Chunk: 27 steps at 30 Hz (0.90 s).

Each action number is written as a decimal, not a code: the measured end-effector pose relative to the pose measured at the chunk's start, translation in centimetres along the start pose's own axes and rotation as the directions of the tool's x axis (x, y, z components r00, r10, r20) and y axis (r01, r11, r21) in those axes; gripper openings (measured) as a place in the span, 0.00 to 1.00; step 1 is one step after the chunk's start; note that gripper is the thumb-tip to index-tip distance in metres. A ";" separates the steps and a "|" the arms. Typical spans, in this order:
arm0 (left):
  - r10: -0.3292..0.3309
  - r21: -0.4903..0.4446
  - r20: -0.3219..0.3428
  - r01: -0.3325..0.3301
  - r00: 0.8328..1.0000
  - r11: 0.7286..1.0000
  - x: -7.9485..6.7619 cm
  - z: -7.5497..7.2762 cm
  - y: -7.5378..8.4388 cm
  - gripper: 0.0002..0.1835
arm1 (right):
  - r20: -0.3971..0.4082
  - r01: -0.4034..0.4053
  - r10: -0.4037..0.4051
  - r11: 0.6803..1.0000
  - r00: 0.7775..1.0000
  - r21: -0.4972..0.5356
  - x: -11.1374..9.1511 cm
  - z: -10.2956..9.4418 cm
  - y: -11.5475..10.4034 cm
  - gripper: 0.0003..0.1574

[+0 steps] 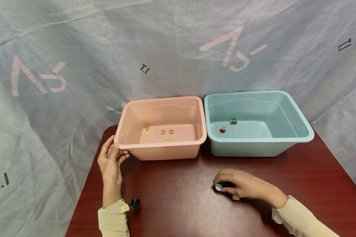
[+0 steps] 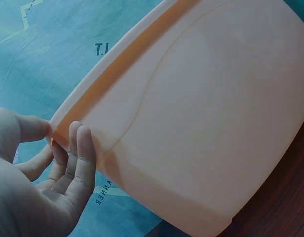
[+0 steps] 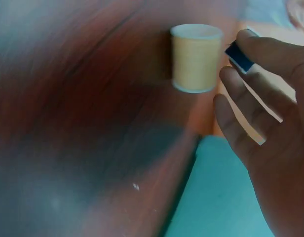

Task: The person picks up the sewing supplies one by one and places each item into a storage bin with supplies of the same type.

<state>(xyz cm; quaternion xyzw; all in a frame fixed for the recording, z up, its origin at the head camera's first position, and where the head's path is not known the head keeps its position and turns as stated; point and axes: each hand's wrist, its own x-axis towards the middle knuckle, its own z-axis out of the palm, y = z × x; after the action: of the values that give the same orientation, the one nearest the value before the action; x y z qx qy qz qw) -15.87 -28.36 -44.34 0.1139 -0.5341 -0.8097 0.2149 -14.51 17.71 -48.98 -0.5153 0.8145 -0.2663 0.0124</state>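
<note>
My left hand (image 1: 110,161) pinches the front left corner of the rim of a pink tub (image 1: 166,152); in the left wrist view thumb and fingers (image 2: 85,148) meet at that rim. Over the table, my right hand (image 1: 244,184) pinches a small dark blue thread spool (image 3: 239,57) between thumb and fingertips, its white end (image 1: 219,187) showing in the head view. Close by stands a yellow thread spool (image 3: 196,59), mostly hidden under the hand in the head view. Several small yellowish round pieces (image 1: 167,138) lie inside the pink tub.
Right of the pink tub stands a light blue tub (image 1: 255,148), holding a green spool (image 1: 233,121) and a red spool (image 1: 223,129). Both tubs sit at the back of the dark red table (image 1: 178,191). A grey printed sheet (image 1: 172,42) hangs behind.
</note>
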 end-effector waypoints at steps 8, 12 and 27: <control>0.007 -0.007 -0.014 -0.007 1.000 1.000 -0.2 -0.1 -0.1 0.23 | -0.210 -0.073 0.157 0.931 0.965 0.357 -1.0 0.9 0.5 0.21; 0.007 -0.010 -0.006 -0.007 1.000 1.000 -0.3 -0.1 -0.1 0.23 | -0.245 -0.109 0.253 0.869 0.936 0.482 -1.4 1.1 0.2 0.20; 0.009 -0.013 -0.020 -0.009 1.000 1.000 -0.3 0.1 -0.1 0.23 | -0.570 0.159 0.274 0.787 0.775 0.596 -1.2 -0.3 -2.8 0.32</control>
<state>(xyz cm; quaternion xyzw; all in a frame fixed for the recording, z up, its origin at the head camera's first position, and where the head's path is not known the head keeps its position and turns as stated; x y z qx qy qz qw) -15.63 -28.08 -44.43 0.1180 -0.5270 -0.8111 0.2247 -11.69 17.95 -47.73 -0.3362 0.6546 -0.6717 -0.0851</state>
